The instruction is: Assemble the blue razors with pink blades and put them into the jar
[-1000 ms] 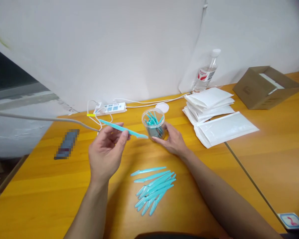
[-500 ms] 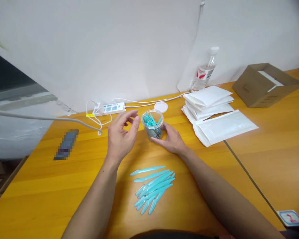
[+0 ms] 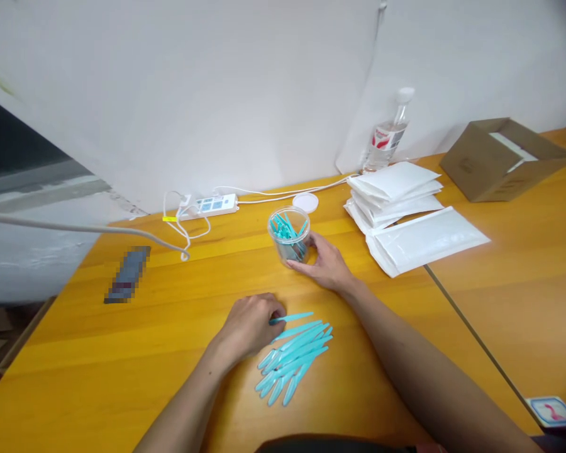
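My left hand [image 3: 255, 324] is closed, its fingers pinching the near-left end of the topmost turquoise eyebrow razor [image 3: 298, 316], which lies at the far side of a loose pile. The other turquoise razors [image 3: 295, 358] in that pile are fanned out on the table, their wider ends covered by clear caps. My right hand [image 3: 325, 261] wraps around the right side of a clear plastic jar [image 3: 288, 242], thumb in front. Upright and without its lid, the jar holds many similar turquoise razors [image 3: 285, 226]. Behind it a round white lid [image 3: 305, 202] lies flat.
A power strip [image 3: 210, 206] with white cables runs along the wall. To the left lies a blurred-out phone-like object [image 3: 127, 275]. White padded envelopes [image 3: 396, 195], a water bottle [image 3: 387, 141] and an open cardboard box [image 3: 485, 163] stand at the right.
My left hand has come down from beside the jar to the pile, and its fingers have closed on the far razor. My right hand and the jar have stayed put.
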Motion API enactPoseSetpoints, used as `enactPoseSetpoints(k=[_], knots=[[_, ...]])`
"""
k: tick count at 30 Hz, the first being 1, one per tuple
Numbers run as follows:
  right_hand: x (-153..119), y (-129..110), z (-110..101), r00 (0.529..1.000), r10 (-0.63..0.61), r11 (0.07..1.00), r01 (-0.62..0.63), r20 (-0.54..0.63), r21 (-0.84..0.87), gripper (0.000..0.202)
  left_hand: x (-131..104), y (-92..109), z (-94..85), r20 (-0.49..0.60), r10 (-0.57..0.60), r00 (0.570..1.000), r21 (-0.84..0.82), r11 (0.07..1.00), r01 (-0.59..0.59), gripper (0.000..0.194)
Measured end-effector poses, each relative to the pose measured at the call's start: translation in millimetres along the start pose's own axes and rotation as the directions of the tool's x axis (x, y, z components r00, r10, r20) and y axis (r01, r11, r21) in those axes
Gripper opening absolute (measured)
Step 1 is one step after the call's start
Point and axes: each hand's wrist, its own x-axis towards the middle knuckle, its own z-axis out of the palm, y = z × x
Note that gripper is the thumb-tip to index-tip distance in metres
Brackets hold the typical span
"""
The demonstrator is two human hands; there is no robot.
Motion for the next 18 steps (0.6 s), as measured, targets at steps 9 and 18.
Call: enactPoseSetpoints(k=[9, 18], knots=[[0.5, 0.4, -0.3, 1.000, 0.009, 1.000, -0.009, 0.012, 0.011, 0.060, 0.0, 22.4, -70.4, -0.784, -0.093, 0.614, -0.400, 0.832, -0.384, 0.034], [1.1, -0.8, -1.5, 1.000, 0.012, 1.000, -0.012, 0.028, 0.013, 0.060, 62.3, 9.1, -77.5, -0.844, -0.047, 0.535, -0.185, 0.961, -0.207, 0.027]])
